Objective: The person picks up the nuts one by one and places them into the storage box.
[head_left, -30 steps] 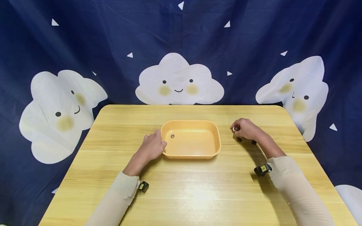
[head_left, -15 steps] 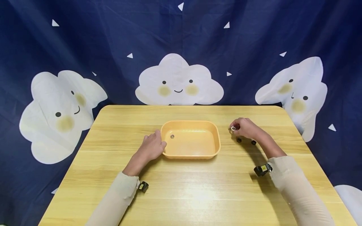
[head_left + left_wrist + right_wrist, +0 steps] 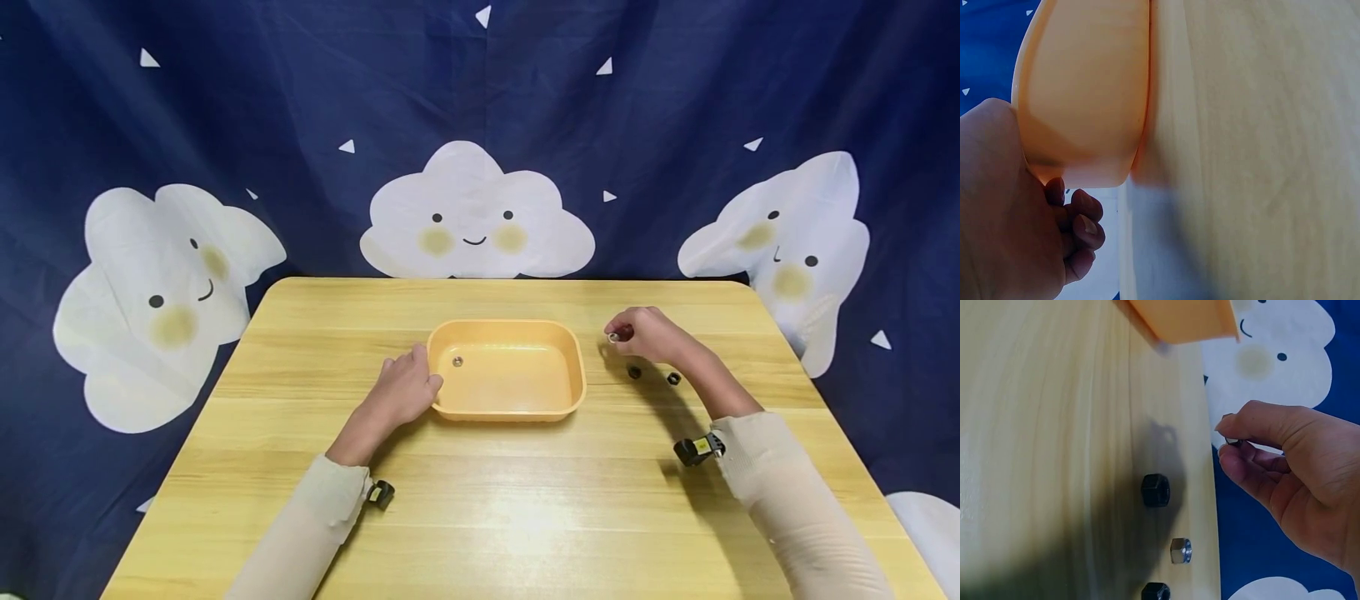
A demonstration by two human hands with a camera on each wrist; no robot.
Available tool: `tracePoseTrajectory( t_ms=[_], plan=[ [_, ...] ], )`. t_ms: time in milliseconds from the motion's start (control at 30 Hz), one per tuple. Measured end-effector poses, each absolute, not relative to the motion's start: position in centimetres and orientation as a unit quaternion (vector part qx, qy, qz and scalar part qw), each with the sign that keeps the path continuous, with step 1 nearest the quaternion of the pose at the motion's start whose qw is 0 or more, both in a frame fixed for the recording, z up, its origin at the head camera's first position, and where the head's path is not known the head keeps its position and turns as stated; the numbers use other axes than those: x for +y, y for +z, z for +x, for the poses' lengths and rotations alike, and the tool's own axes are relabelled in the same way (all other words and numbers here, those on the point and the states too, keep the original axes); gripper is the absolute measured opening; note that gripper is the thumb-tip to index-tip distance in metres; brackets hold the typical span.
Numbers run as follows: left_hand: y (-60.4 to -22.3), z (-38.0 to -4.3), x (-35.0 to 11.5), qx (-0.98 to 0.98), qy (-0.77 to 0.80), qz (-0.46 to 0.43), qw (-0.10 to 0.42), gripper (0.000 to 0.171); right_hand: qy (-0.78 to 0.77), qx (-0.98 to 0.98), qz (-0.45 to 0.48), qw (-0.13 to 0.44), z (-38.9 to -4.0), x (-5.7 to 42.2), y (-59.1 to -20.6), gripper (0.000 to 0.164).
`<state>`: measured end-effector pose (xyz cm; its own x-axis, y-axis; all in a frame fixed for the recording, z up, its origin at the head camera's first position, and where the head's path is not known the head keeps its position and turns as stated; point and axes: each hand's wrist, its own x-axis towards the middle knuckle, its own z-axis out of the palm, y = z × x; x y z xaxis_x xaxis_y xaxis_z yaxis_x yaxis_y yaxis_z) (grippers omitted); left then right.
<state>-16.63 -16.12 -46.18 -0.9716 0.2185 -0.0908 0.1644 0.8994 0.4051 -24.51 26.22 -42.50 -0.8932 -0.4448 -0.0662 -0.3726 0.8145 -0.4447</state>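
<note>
Nut (small, silvery, ring-shaped metal): right hand is pinching it | left hand is gripping rim of orange, rounded-rectangular plastic tray | I'm judging firm pinch best against slipping

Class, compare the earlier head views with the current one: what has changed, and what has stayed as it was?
The right hand, pinching a silver nut, has shifted slightly leftward, toward the orange tray. Nothing was newly gripped or released. The left hand stays on the tray's rim; the small nut inside and two dark nuts on the table haven't moved.
</note>
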Motion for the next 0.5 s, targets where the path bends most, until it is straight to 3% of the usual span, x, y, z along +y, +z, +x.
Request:
tracePoseTrajectory(
  t_ms=[500],
  plan=[
    [-46.33, -16.76, -15.96, 0.973, 0.202, 0.091, 0.068, 0.022, -0.210, 0.946, -0.243, 0.040, -24.31, 25.43, -41.65, 0.019]
  ],
)
